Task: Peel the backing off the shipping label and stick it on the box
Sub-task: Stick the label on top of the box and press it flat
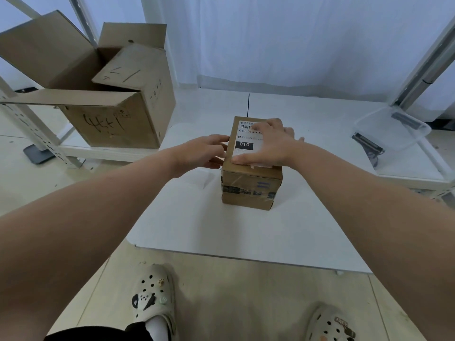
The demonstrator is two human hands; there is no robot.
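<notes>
A small taped cardboard box point(251, 185) stands on the low white table point(197, 217). A white shipping label point(243, 140) with a barcode and a black "010" block lies flat on the box's top. My right hand point(268, 146) rests palm down on the label's right half, fingers spread, thumb along the near edge. My left hand point(204, 151) touches the box's left side with its fingers apart. No backing sheet is visible.
A large open cardboard box point(103, 94) sits on a shelf at the left. A clear plastic tub point(391, 129) stands on the right shelf. White metal rack posts flank both sides. My feet in clogs are on the floor below the table edge.
</notes>
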